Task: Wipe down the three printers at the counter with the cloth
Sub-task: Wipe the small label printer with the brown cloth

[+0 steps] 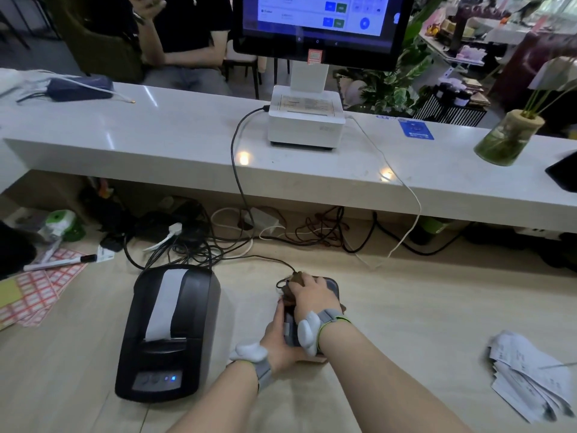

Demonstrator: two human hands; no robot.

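Note:
A small dark printer sits on the lower wooden desk, mostly covered by my hands. My right hand presses a brown cloth onto its top. My left hand grips the printer's near left side. To the left stands a larger black receipt printer with white paper over its top and blue lights lit at the front. A white printer rests on the raised white counter, under a touchscreen on a stand.
Tangled cables and plugs lie at the back of the desk. Red-and-white sticker sheets and a marker are at left, a pile of receipts at right. A vase stands on the counter; a person sits behind it.

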